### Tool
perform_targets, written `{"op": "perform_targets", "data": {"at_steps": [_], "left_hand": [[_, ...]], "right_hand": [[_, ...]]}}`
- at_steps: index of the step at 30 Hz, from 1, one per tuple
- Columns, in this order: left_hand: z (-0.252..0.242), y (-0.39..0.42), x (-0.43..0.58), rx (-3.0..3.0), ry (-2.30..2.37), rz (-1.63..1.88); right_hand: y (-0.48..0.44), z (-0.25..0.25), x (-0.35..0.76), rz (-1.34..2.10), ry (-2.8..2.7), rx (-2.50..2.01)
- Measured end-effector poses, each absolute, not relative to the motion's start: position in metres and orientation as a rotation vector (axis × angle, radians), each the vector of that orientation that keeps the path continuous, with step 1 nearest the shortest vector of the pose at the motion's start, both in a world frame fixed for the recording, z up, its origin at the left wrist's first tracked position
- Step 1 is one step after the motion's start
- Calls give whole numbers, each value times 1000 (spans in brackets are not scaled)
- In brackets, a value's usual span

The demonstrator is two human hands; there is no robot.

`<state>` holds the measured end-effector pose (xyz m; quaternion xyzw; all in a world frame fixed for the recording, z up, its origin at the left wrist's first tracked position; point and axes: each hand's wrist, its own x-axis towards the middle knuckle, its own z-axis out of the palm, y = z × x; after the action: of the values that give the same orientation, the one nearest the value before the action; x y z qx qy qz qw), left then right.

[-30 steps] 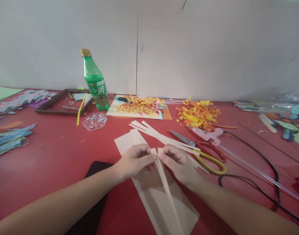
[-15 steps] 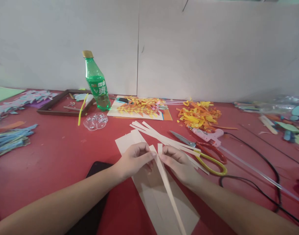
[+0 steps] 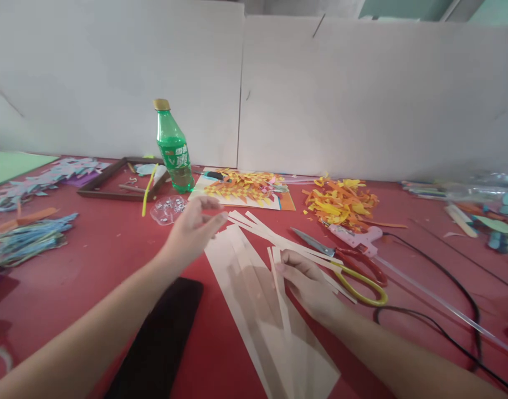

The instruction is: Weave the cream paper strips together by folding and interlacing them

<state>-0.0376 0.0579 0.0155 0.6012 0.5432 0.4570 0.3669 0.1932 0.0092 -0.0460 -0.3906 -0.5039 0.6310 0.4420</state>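
Note:
My right hand (image 3: 309, 282) pinches the upper ends of pale paper strips (image 3: 281, 293) between thumb and fingers. The strips hang down over a cream paper sheet (image 3: 254, 332) lying on the red table. Raised to the left, above the sheet's far corner, my left hand (image 3: 195, 224) has thumb and fingers apart, with nothing seen in it. Beyond both hands lies a fan of loose cream strips (image 3: 270, 235). Scissors (image 3: 340, 255) with red and yellow handles rest beside my right hand, partly under the strips.
A green bottle (image 3: 174, 152) stands at the back left near a dark frame (image 3: 116, 195) and a clear bead dish (image 3: 164, 210). A pink glue gun (image 3: 362, 238), its black cord (image 3: 436, 257) and orange-yellow paper scraps (image 3: 340, 202) lie right. A black phone-like slab (image 3: 166, 332) lies left.
My left hand has let go of the strip and moved up and left. My right hand keeps its hold on the strips. The view has shifted slightly.

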Motion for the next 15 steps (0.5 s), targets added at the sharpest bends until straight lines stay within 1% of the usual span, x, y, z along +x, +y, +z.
{"op": "perform_targets", "data": {"at_steps": [2,5,7,9,12,15], "left_hand": [[19,77,-67,1792,1713,1049],[9,102,-108,2097,2122,680],[-3,113,-128,2089,2235,469],[-14,121,-139,1946,2353,350],[-22,124,-143,1852,2420,319],[-25,120,-139,1917,2416,450]], "right_hand": [[9,-44,194,1549,-1262,-1003],[8,-42,195,1488,-1321,-1071],[8,-42,195,1489,-1348,-1080],[8,-42,195,1507,-1353,-1056],[9,-42,195,1519,-1349,-1017],[11,-42,195,1517,-1343,-1004]]}}
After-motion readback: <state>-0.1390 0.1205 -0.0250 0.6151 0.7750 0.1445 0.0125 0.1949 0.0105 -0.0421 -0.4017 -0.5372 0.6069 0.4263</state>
